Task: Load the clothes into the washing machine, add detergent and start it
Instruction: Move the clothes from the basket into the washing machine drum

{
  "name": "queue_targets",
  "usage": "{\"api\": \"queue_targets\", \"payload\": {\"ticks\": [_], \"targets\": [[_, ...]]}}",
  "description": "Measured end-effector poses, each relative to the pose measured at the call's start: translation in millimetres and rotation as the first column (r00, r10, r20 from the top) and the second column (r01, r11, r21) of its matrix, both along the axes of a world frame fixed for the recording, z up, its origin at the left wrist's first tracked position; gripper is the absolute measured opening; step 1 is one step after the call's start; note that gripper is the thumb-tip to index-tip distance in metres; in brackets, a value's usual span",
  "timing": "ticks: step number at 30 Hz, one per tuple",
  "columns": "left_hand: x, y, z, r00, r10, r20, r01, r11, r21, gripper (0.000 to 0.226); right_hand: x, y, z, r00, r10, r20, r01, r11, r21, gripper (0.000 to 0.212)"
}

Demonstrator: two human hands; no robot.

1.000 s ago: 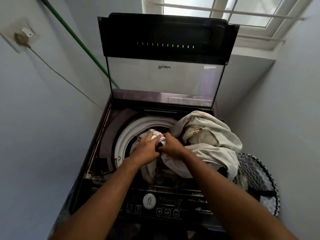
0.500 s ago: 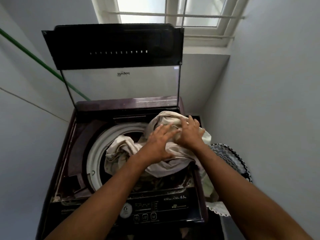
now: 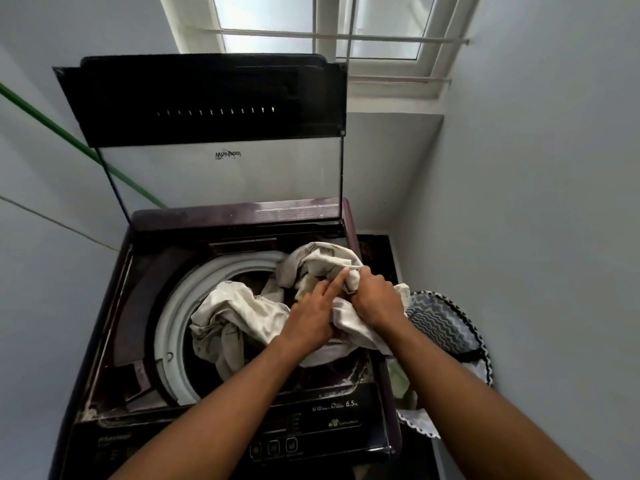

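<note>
Head view: right hand (image 3: 375, 299) grip tight on cloth (image 3: 235, 313), left hand (image 3: 311, 317) grip unclear, over washer (image 3: 346, 420), grey walls (image 3: 554, 202).

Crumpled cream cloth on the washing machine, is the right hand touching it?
Touching: head view shows the right hand gripping a fold of the crumpled cream cloth.

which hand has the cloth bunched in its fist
The right hand: its fingers curl round a fold of the pale cloth over the right edge of the washer. The left hand only lays straight fingers on the cloth beside it.
</note>
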State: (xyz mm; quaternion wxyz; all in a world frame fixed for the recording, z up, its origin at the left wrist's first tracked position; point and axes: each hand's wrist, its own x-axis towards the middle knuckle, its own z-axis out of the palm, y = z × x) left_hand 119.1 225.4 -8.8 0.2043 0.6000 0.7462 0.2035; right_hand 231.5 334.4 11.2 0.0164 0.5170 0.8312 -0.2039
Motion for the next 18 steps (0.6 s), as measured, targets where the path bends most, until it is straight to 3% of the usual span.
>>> {"api": "queue_targets", "payload": {"ticks": [4,8,14,18], "targets": [[-7,-6,12,0.978,0.048,0.204,-0.062,0.996,0.064,0.109,-25,-9,30,0.995,0.086,0.042,-0.087,0.996,0.020,0.027],[-32,-22,27,0.913,0.131,0.386,-0.191,0.974,0.121,0.090,-62,-17,59,0.995,0.095,0.014,-0.094,0.992,-0.081,0.026],[-83,-52,45,0.872,0.340,0.353,-0.430,0.876,0.218,0.051,-133,-41,81,0.983,0.080,-0.165,-0.125,0.950,-0.285,0.024],[-116,-75,36,0.865,0.379,0.328,-0.474,0.832,0.290,0.044,-164,-68,64,0.956,0.093,-0.279,-0.190,0.918,-0.347,0.029]]}}
